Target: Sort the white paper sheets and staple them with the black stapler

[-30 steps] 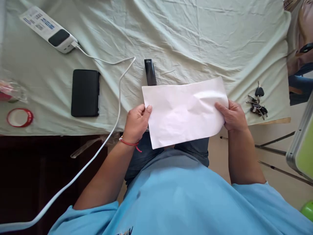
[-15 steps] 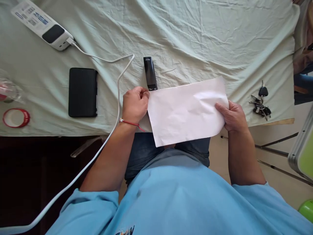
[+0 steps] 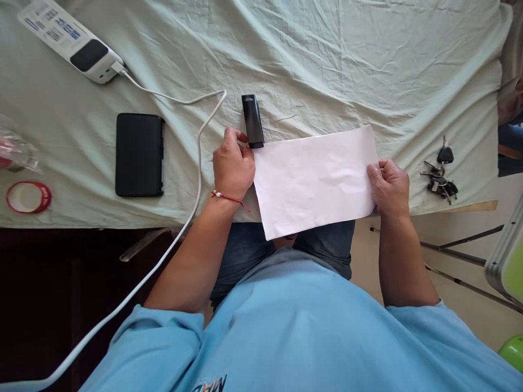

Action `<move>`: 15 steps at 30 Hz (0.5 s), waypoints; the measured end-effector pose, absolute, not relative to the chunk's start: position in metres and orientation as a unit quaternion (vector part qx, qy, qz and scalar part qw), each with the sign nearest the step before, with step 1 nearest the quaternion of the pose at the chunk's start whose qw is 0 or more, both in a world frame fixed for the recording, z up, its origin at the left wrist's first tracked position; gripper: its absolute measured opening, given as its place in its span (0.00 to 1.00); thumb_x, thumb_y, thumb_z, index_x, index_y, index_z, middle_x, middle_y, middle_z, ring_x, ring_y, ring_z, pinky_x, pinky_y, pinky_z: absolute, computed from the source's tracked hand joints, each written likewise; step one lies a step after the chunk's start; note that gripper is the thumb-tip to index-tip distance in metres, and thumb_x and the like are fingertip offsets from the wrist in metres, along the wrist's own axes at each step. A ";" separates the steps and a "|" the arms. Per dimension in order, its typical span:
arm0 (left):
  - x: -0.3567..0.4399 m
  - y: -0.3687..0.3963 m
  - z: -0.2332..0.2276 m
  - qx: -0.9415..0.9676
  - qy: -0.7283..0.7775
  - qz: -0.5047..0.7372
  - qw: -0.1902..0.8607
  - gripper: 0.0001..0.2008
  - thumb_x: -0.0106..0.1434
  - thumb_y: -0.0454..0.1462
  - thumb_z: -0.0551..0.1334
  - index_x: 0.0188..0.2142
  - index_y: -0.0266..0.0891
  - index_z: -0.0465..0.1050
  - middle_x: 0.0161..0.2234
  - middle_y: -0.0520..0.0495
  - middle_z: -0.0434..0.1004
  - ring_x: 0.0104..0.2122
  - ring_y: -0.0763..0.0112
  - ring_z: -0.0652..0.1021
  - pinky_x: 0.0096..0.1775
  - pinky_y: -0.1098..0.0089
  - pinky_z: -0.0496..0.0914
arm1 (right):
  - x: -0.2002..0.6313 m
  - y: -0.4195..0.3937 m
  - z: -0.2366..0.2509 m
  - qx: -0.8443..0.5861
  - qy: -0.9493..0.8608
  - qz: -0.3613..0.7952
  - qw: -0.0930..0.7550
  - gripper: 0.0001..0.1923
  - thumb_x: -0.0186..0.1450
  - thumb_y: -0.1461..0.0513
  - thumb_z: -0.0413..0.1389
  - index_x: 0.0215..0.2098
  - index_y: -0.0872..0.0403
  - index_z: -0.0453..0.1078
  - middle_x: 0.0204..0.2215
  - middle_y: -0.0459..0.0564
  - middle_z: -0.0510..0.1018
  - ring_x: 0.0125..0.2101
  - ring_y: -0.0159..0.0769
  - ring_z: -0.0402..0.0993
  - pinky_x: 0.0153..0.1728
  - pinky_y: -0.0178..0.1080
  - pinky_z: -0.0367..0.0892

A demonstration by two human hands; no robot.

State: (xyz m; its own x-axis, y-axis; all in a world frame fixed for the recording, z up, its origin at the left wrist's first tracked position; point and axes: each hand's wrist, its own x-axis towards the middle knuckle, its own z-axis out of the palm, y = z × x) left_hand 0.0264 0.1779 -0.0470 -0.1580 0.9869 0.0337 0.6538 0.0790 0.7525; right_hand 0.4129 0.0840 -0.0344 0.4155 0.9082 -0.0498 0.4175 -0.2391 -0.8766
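Our left-hand fingers are curling toward the near end of a small black stapler, touching or just about touching it, though we cannot tell whether they are actually closing on it. Our left hand is resting on the pale green cloth just left of a white folded sheet of paper. Our right hand is pinching the paper's right edge, fingers together on it, keeping it flat across the near edge of the table, with its near part hanging over our lap. The stapler is lying just beyond the paper's far left corner, touching or nearly touching it. As we are judging it, the paper is already folded and in place, the stapler is not yet lifted, and any fastening is not yet showing. Farther left, a black phone is lying flat; beyond it, a white power strip is trailing a white cable toward us. A red tape ring is sitting at the far left, and a bunch of keys is lying to the right of our right hand.
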 end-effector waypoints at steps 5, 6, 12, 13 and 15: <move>0.030 0.165 -0.052 0.635 0.650 0.379 0.177 0.22 0.72 0.30 0.65 0.64 0.43 0.78 0.51 0.42 0.86 0.54 0.52 0.86 0.63 0.48 0.80 | 0.409 0.082 -0.036 -0.751 -0.435 0.257 0.426 0.16 0.69 0.45 0.69 0.38 0.48 0.79 0.28 0.43 0.80 0.27 0.34 0.68 0.30 0.40 0.64; 0.029 0.162 -0.053 0.655 0.625 0.397 0.151 0.23 0.74 0.31 0.65 0.66 0.44 0.79 0.57 0.40 0.84 0.59 0.51 0.84 0.65 0.48 0.79 | 0.408 0.082 -0.036 -0.751 -0.433 0.256 0.427 0.16 0.68 0.45 0.69 0.38 0.47 0.79 0.29 0.43 0.80 0.28 0.35 0.68 0.31 0.40 0.64; 0.021 0.148 -0.063 0.692 0.582 0.398 0.155 0.23 0.80 0.37 0.61 0.67 0.55 0.87 0.56 0.38 0.79 0.63 0.44 0.79 0.72 0.44 0.73 | 0.408 0.082 -0.035 -0.755 -0.435 0.254 0.420 0.16 0.68 0.45 0.69 0.38 0.47 0.78 0.29 0.44 0.80 0.28 0.35 0.68 0.32 0.41 0.64; 0.021 0.147 -0.065 0.691 0.587 0.388 0.168 0.24 0.80 0.38 0.60 0.68 0.56 0.87 0.53 0.38 0.79 0.63 0.43 0.79 0.72 0.43 0.73 | 0.408 0.082 -0.034 -0.755 -0.435 0.254 0.420 0.16 0.67 0.45 0.69 0.38 0.48 0.78 0.29 0.44 0.80 0.28 0.35 0.68 0.32 0.41 0.64; 0.022 0.145 -0.067 0.693 0.594 0.371 0.172 0.27 0.79 0.38 0.58 0.69 0.56 0.86 0.48 0.38 0.79 0.62 0.41 0.79 0.72 0.41 0.74 | 0.407 0.083 -0.033 -0.755 -0.432 0.259 0.420 0.17 0.67 0.45 0.69 0.37 0.48 0.78 0.29 0.44 0.80 0.28 0.35 0.68 0.32 0.41 0.65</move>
